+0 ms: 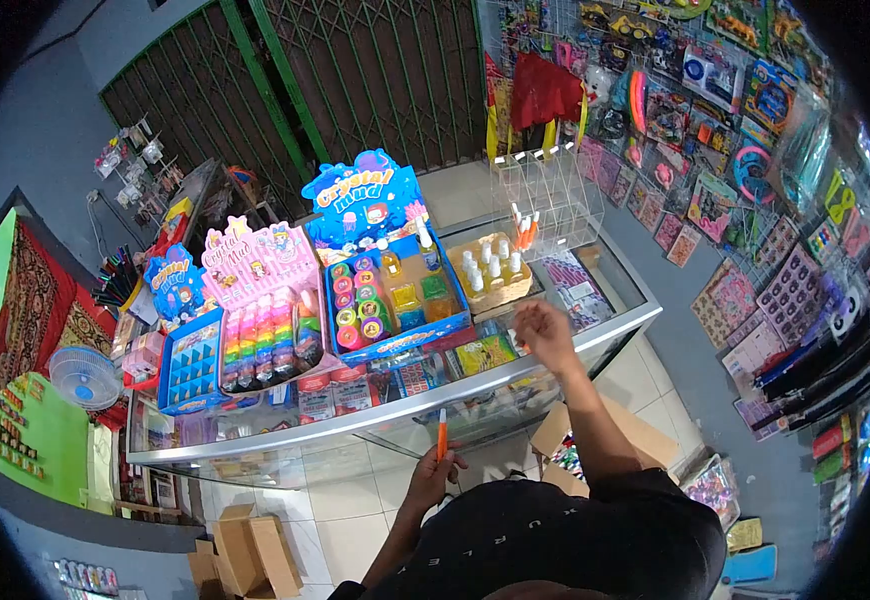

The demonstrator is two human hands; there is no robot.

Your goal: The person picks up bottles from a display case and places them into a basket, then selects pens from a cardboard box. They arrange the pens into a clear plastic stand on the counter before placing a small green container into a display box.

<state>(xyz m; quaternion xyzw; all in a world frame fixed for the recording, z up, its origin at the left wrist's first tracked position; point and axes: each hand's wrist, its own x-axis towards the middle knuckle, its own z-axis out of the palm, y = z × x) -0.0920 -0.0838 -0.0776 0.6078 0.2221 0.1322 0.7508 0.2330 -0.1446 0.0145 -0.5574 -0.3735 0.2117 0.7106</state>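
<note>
My left hand (pixel 431 482) is closed around a slim orange pen (pixel 443 438) with a pale tip, held upright in front of the counter. Over the counter's front edge is my right hand (pixel 545 334), its fingers loosely bent and apart, with no held thing visible. Just behind it, a woven basket (pixel 500 295) contains several small white-capped bottles with yellow liquid. More orange pens (pixel 526 230) stand in a clear acrylic rack (pixel 567 205). Left of the basket, a blue "Crystal Mud" display box (pixel 383 350) holds colourful tubs and jars.
The glass display counter (pixel 285 438) spans the front. On it stand a pink display box (pixel 263 265) with rainbow tubes and a blue divided box (pixel 193 365). Open cartons (pixel 255 550) sit on the floor. Packaged toys (pixel 705 190) cover the right wall; a fan (pixel 85 377) is left.
</note>
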